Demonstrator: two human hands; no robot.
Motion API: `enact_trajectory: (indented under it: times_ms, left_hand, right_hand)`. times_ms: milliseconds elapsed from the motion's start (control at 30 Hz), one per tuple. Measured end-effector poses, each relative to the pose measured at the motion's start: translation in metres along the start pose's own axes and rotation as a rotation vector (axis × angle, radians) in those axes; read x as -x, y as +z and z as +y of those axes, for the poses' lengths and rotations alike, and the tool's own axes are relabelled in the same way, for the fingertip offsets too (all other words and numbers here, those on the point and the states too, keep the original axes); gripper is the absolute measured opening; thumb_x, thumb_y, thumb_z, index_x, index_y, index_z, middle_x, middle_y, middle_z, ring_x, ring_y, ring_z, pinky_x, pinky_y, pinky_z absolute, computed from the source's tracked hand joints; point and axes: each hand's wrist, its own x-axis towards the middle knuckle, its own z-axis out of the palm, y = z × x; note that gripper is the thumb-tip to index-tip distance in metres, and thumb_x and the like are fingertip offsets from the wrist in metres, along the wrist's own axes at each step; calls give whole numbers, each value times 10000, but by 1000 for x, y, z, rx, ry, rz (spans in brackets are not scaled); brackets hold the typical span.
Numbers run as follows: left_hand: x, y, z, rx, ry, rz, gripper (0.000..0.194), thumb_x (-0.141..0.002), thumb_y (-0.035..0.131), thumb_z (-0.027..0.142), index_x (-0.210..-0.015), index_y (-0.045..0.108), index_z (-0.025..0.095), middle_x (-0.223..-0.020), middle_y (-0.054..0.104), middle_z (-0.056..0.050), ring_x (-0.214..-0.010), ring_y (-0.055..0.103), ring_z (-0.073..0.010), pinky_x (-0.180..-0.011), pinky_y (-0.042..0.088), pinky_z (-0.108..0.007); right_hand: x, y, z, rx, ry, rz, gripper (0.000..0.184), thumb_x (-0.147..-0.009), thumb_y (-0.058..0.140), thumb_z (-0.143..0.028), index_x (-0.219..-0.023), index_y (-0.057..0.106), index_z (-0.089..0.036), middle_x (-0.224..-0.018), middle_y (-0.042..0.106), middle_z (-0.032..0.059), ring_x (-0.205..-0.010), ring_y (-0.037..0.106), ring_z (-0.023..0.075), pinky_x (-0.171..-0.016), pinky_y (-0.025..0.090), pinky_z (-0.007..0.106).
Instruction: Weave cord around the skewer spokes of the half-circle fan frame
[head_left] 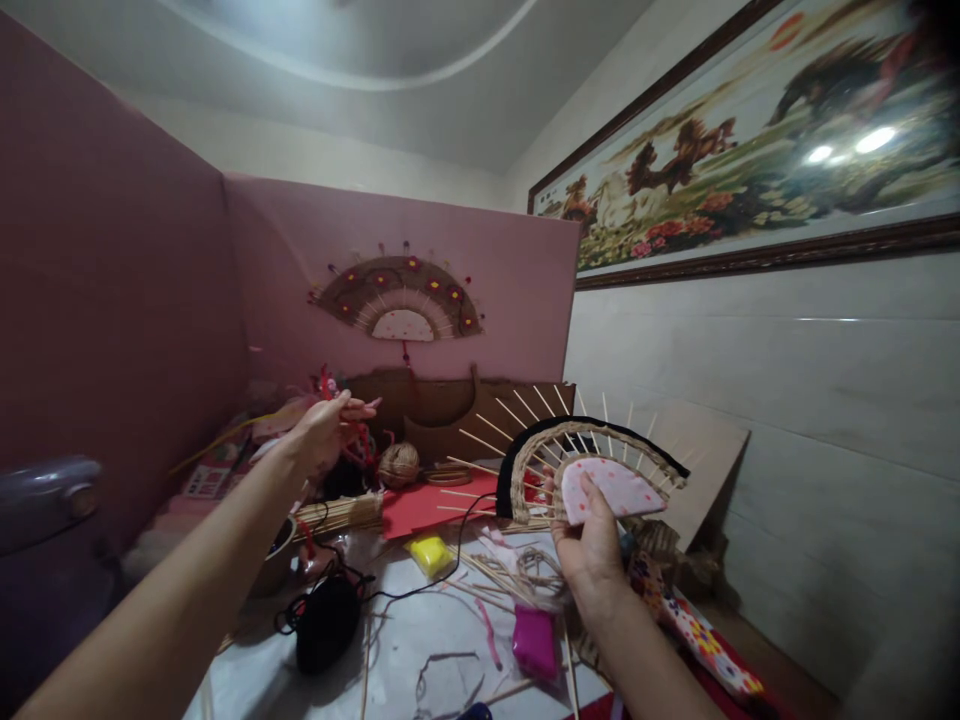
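My right hand (592, 545) grips a half-round fan by its base, the thumb lying across a pink spotted fabric piece (619, 490). Thin sticks radiate out from the fan, crossed by a woven tan band (525, 470) and a black yarn band (517, 450) on the outer side. A black strand trails from the fan's left end to a black yarn ball (328, 622) on the table. My left hand (334, 428) is raised at the left, fingers stretched toward the right, apart from the fan. Nothing shows in it. Behind its fingers hang red and pink ribbons.
A finished-looking fan with flowers (405, 285) hangs on the pink board. On the table (442, 640) lie a twine ball (399, 463), red paper (427, 505), a yellow packet (430, 556), a magenta packet (535, 642), loose sticks and a bundle of straws (345, 513).
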Motion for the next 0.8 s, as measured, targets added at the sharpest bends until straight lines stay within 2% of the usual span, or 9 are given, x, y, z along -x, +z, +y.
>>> enact_trajectory:
  times_ms: [100,233,467,633,800]
  left_hand:
    - [-5,6,-3,-144,-16,48,238,-842,510,303,-993,567,128,-915,611,-45,-720,592,-127,-608,509,-295]
    - [-18,20,-3,-235,35,79,302,-837,518,301,-1097,532,148,-1066,577,-75,-870,585,-175,-720,506,-370]
    - [-50,41,-2,-369,214,111,303,-845,501,322,-1089,535,146,-1053,584,-74,-861,588,-172,-719,505,-369]
    - [-77,43,-4,-594,289,136,320,-840,507,325,-1107,530,150,-1094,570,-78,-910,578,-193,-756,494,-396]
    - [-98,36,-22,-865,350,145,329,-835,515,320,-1122,526,157,-1128,556,-78,-952,565,-211,-783,484,-413]
  right_hand:
    - [-1,-1,1,-18,10,14,314,-626,647,-139,-935,608,-178,-682,693,-31,-574,652,117,-508,539,200]
    - [-1,0,2,-8,17,11,316,-631,642,-137,-944,607,-168,-701,699,-12,-572,654,127,-492,535,204]
    - [-2,0,5,-3,26,29,331,-622,650,-142,-950,612,-171,-687,703,-10,-553,653,134,-521,543,228]
    - [-3,0,5,15,6,78,376,-606,681,-163,-974,611,-184,-676,699,-25,-532,645,129,-484,529,215]
    - [-3,2,5,-20,-5,53,388,-606,706,-199,-981,608,-172,-696,703,-18,-573,657,130,-545,549,233]
